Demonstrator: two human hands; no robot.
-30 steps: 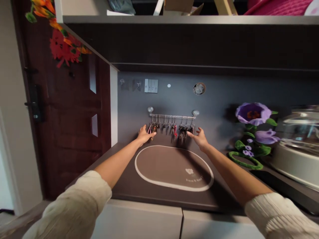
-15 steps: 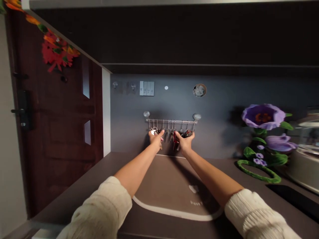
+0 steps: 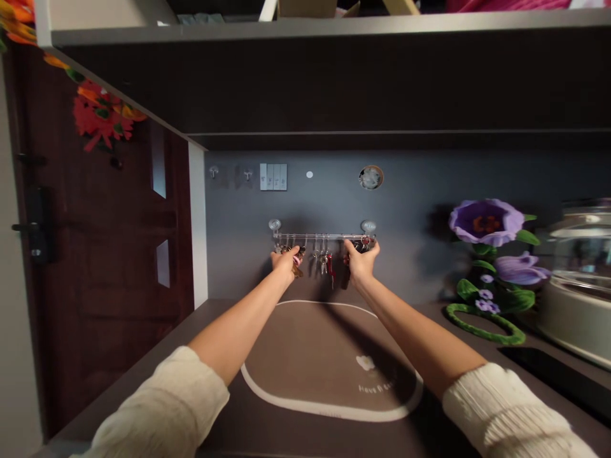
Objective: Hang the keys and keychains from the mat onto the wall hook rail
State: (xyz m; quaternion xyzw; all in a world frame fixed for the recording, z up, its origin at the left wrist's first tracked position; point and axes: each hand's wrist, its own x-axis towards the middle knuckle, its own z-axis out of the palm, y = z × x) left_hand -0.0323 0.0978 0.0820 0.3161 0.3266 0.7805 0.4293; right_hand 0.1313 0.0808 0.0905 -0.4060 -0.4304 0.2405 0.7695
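Observation:
A clear hook rail point(image 3: 317, 236) is fixed to the grey back wall by two round mounts, and keys hang along it. At its left end, my left hand point(image 3: 285, 261) is closed around a bunch of keys point(image 3: 298, 270), thumb toward the middle. Its counterpart, my right hand point(image 3: 361, 259), closes on dark keys point(image 3: 345, 280) at the right end, fingers and thumb on either side. Between the hands, loose silver keys point(image 3: 324, 263) and a red key holder point(image 3: 330, 270) dangle untouched. My fingers hide part of both bunches.
Below the rail lies a brown mat point(image 3: 305, 356) with a pale border. Purple crocheted flowers point(image 3: 487, 222) and a glass-topped appliance point(image 3: 577, 286) stand at right. Overhead runs a dark shelf point(image 3: 334, 83); a dark red door point(image 3: 114, 267) is at left.
My hands have spread apart along the rail, gathering keys toward its two ends. The red key holder, earlier at my right thumb, now hangs free. The view has shifted slightly.

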